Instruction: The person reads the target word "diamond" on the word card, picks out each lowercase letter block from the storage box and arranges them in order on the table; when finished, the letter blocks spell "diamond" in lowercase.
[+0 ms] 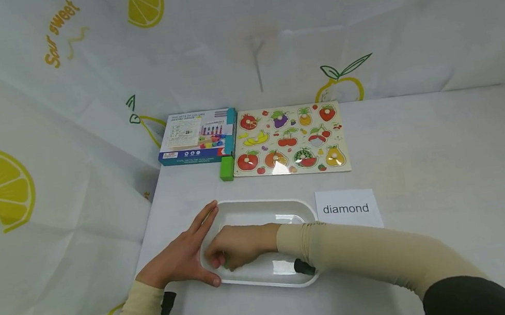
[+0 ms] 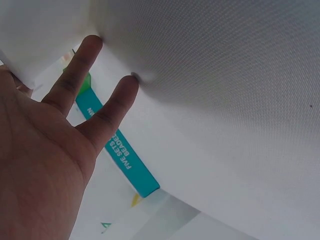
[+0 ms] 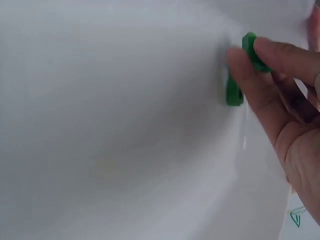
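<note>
A white oblong tray (image 1: 249, 212) lies on the white table. My right hand (image 1: 239, 245) reaches over its left end and pinches a small green piece (image 3: 248, 44) between thumb and finger, as the right wrist view shows. Just below those fingertips is a second green piece (image 3: 233, 94) with a dark hole, against the white tray surface. My left hand (image 1: 181, 254) is spread along the tray's left end, thumb by the near rim and fingers up by the far corner. In the left wrist view two of its fingers are straight, their tips at a white surface.
Beyond the tray stand a bead-set box (image 1: 196, 138), a green block (image 1: 227, 168) at its corner, and a wooden fruit puzzle board (image 1: 289, 140). A card printed "diamond" (image 1: 346, 208) lies right of the tray. Lemon-printed white cloth (image 1: 222, 52) hangs behind.
</note>
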Demonstrator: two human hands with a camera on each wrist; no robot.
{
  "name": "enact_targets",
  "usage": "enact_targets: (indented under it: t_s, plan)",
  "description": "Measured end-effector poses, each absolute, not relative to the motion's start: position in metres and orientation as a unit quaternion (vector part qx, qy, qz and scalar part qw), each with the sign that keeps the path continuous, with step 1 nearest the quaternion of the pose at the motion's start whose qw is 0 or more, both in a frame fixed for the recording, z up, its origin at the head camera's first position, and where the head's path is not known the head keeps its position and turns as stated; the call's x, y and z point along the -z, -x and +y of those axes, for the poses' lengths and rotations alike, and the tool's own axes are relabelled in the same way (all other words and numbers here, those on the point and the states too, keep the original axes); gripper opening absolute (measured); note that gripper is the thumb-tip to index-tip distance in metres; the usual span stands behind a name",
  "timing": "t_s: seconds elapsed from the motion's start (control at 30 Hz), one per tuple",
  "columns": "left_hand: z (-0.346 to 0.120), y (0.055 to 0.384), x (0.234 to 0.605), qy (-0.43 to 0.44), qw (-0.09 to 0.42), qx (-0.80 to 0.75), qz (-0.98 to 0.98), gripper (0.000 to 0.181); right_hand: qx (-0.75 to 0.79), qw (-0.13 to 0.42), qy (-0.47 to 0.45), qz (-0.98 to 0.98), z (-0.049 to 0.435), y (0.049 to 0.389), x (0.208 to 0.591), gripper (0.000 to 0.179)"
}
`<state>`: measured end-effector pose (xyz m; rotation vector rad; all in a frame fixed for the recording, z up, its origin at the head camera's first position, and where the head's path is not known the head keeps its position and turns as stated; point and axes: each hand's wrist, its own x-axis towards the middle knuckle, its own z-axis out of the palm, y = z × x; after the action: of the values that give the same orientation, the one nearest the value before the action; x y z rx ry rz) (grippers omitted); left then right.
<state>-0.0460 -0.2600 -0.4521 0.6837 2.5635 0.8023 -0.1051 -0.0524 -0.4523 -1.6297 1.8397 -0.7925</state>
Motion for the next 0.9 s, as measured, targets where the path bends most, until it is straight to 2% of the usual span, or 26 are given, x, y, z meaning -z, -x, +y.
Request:
enact_targets:
  t_s: [0.2, 0.33, 0.63, 0.9]
  plan:
    - [-0.261, 0.047, 0.453, -0.237, 0.186, -0.281, 0.911, 0.144, 0.359, 0.380, 0.544, 0.657, -0.039, 0.118, 0.425, 0.025]
    - [-0.260, 0.047, 0.454, -0.229, 0.189, -0.280, 0.913, 0.146, 0.390, 0.406, 0.514, 0.647, -0.021, 0.125, 0.402, 0.023]
    - [-0.257, 0.046, 0.454, -0.215, 0.184, -0.262, 0.923, 0.147, 0.452, 0.352, 0.453, 0.683, 0.074, 0.137, 0.370, 0.023]
    - [-0.256, 0.047, 0.453, -0.218, 0.183, -0.265, 0.921, 0.147, 0.455, 0.307, 0.349, 0.760, 0.173, 0.126, 0.373, 0.025]
